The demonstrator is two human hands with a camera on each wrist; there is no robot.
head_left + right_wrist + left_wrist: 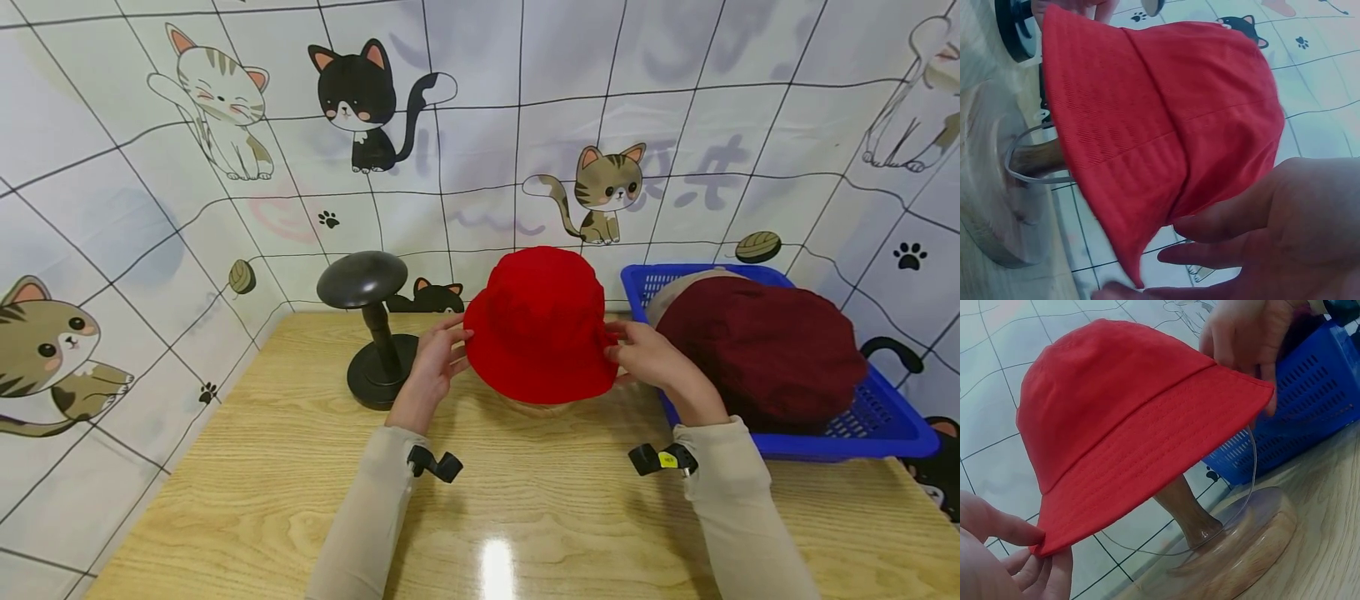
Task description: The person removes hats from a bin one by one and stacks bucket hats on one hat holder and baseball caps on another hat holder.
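- Red hat (543,333): centre of the head view, crown up, over the wooden stand (1186,509), whose base sits on the table (285,500).
- Left hand (437,357): I have it at the hat's 9 o'clock, thumb and fingers narrow, pinching the brim (1147,447).
- Right hand (652,354): at 3 o'clock, gripping the brim edge; in the right wrist view that edge bends to a point.
- Clear cord (1035,180): loops below the brim by the stand's stem. Can't tell if it rings the stem or hangs beside it.
- Can't tell either if the crown bears on the stand's top; cloth hides it.
- Snag risk: cord is slack, so I judge it could catch the stem or a fingertip if I raise the hat askew, and drag the stand.
- Tilt risk: brim looks soft and is held at two spots; one hand going up sooner would tip the hat.
- Crease risk: squeezing harder at 3 o'clock could set that fold.
- Bump risk: black stand (363,280) at 9 o'clock, just beside the left hand; a wide swing could knock it.
- Same at 3 o'clock: blue basket (847,447) with the maroon hat (765,346) inside, near the right hand; a stray elbow could shove it.
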